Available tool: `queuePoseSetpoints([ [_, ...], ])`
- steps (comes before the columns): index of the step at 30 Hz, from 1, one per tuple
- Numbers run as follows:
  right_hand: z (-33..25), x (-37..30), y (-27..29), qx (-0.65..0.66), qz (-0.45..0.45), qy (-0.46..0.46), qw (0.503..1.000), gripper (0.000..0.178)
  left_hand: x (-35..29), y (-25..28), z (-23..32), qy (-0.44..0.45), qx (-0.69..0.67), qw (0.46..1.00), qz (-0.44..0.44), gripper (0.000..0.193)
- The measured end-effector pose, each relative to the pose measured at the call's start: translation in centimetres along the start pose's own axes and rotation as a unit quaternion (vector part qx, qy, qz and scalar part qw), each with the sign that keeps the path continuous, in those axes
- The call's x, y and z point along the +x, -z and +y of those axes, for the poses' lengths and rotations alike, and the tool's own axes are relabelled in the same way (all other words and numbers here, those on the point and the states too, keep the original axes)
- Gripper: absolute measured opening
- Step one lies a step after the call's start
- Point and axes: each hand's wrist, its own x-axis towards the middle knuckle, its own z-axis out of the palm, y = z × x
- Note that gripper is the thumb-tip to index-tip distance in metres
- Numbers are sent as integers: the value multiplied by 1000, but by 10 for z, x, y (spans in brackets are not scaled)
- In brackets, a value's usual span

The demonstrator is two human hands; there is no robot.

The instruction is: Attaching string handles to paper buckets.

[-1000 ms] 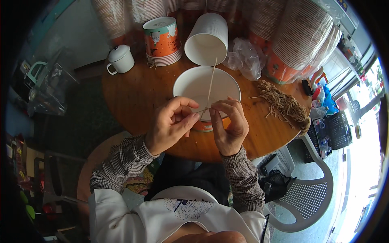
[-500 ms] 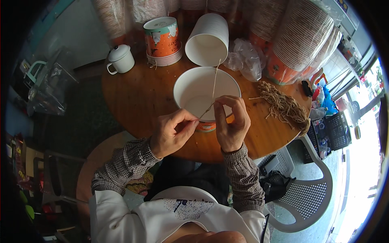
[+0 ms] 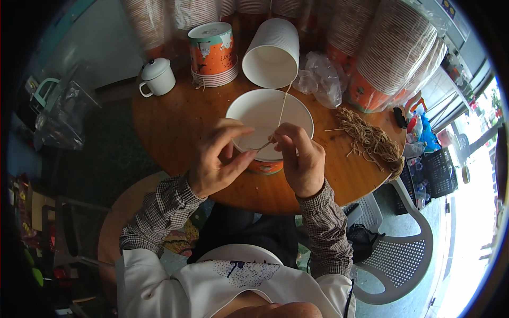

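Over a white-lined paper bucket (image 3: pixel 249 114) with an orange outside, my right hand (image 3: pixel 304 164) pinches a thin tan string (image 3: pixel 282 108). From those fingers the string runs up across the bucket's mouth toward the opening of a second bucket lying on its side. A short twisted end sticks out from the pinch toward my left hand (image 3: pixel 212 164). That left hand has its thumb and fingers apart, the thumb tip close by the string end; I cannot tell whether they touch. A bundle of similar string (image 3: pixel 371 139) lies to the right on the table.
The round wooden table (image 3: pixel 175 127) also carries the white bucket on its side (image 3: pixel 270 53), an upturned orange bucket (image 3: pixel 212 55), a white lidded mug (image 3: pixel 157 77) and a crumpled plastic bag (image 3: pixel 323 79). Wrapped bucket stacks (image 3: pixel 395 50) line the back. A grey chair (image 3: pixel 397 259) stands at right.
My left hand has let its pinch on the string go and spread its fingers, moving slightly left. My right hand still pinches the string, its wrist turned a little.
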Motion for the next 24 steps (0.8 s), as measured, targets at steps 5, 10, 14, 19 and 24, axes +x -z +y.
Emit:
queuePoseSetpoints([
  [5, -3, -2, 4, -31, -14, 16, 999, 19, 8, -12, 6, -28, 76, 996, -34, 33],
  [10, -10, -2, 6, -3, -21, 9, 1000, 23, 11, -18, -3, -107, 100, 989, -11, 27],
  [14, -13, 1, 17, 35, -91, 6, 995, 29, 7, -17, 0, -41, 96, 994, -10, 19],
  [19, -8, 5, 17, -131, -66, 147, 978, 29, 7, -13, 7, -33, 92, 995, -32, 14],
  [24, 20, 19, 36, -268, 69, 151, 949, 36, -4, -11, 2, -25, 81, 996, -40, 11],
])
